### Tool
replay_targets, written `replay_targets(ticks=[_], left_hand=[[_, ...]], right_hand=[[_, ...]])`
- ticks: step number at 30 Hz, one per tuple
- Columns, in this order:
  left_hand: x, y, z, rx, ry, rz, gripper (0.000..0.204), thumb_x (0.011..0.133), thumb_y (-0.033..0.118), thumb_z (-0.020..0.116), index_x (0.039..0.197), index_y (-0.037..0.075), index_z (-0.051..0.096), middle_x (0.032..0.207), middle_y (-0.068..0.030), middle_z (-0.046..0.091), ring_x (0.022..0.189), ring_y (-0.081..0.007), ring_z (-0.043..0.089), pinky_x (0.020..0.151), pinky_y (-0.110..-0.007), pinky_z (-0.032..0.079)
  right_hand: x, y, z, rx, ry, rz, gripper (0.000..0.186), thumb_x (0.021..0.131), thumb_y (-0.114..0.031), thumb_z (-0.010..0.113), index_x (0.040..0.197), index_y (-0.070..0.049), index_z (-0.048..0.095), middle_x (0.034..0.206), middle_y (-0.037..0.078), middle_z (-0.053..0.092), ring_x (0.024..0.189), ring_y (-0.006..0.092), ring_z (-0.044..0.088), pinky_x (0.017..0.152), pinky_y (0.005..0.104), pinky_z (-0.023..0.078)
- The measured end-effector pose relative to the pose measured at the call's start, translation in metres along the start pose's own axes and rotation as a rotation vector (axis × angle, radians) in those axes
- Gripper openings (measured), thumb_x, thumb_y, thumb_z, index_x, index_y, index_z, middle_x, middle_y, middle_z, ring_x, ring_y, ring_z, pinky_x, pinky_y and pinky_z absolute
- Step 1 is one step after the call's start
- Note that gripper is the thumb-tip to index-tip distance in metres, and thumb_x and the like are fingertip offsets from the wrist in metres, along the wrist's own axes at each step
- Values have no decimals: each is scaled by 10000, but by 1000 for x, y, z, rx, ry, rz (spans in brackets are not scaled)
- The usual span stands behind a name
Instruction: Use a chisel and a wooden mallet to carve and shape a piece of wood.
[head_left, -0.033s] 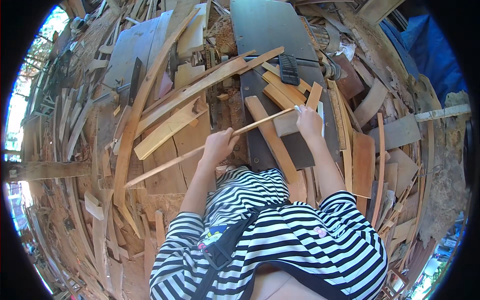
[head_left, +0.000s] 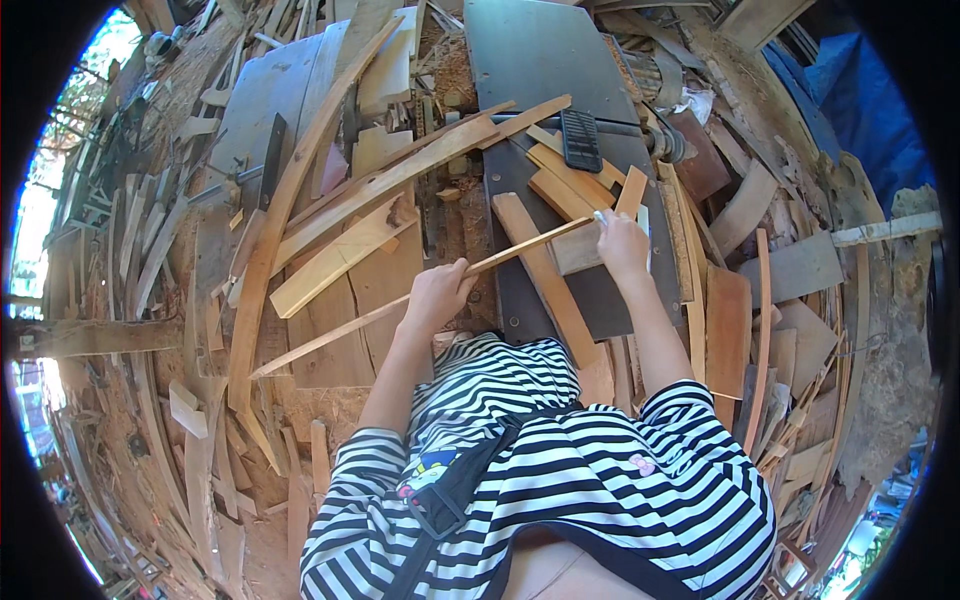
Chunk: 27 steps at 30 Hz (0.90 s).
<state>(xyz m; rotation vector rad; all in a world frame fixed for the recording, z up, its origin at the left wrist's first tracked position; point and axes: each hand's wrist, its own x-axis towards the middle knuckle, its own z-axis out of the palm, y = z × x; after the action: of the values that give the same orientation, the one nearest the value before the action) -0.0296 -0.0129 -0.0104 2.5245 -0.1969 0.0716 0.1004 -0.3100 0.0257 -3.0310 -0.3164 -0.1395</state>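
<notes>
A long, thin wooden strip (head_left: 350, 332) slants across in front of me, its lower end to the left and its upper end to the right. My left hand (head_left: 440, 297) is closed around it near the middle, with the thumb along the strip. At the strip's upper end my right hand (head_left: 624, 245) is closed, and a small white thing (head_left: 600, 216) shows at its fingertips, touching the strip or right beside it. Most of that white thing is hidden by the fingers, so its kind cannot be told. A wooden block (head_left: 575, 252) lies just under the strip there.
A dark metal machine table (head_left: 545, 50) lies ahead, bearing loose boards and a black ridged rectangular pad (head_left: 580, 140). Long planks (head_left: 380, 185) lie across a wooden tabletop (head_left: 340, 350) at the left. Scrap wood (head_left: 725, 325) crowds the right side; a blue tarp (head_left: 870, 110) hangs beyond.
</notes>
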Motion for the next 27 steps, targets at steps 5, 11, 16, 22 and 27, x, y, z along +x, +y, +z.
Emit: replay_targets(ticks=[5,11,16,22,27], left_hand=[[-21,23,-44,-70,-61,-42,215,910,248,570,860,39,555,735,-167,624,734,-357,624,635,-462,474],[-32,43,-71,-78,-61,-83,215,912,254,582,881,42,565,768,-142,638,743,-345,625,637,-451,470],[-29,53,-87,8,-47,-77,220,928,265,574,913,46,563,795,-128,641,750,-334,629,626,-432,469],[-32,81,-103,164,-46,21,227,927,274,578,941,54,528,766,-117,602,717,-317,627,585,-402,471],[-36,99,-123,171,96,155,211,871,229,640,980,72,552,769,-78,586,695,-265,638,573,-377,477]], right_hand=[[12,24,5,-21,47,-8,129,892,-172,579,926,-85,667,865,170,649,817,347,651,693,454,519],[20,21,-4,158,21,-24,212,877,-153,561,1019,-58,686,958,186,668,900,341,650,771,406,523],[23,2,-98,848,237,122,279,921,-218,578,1112,-30,657,1013,171,673,992,312,623,834,405,481],[-13,-81,-174,263,210,-981,371,783,-323,723,979,-15,654,899,99,658,924,288,618,843,389,472],[-24,-81,-164,113,16,-1106,296,804,-321,693,752,-60,563,685,44,544,721,196,603,623,309,489]])
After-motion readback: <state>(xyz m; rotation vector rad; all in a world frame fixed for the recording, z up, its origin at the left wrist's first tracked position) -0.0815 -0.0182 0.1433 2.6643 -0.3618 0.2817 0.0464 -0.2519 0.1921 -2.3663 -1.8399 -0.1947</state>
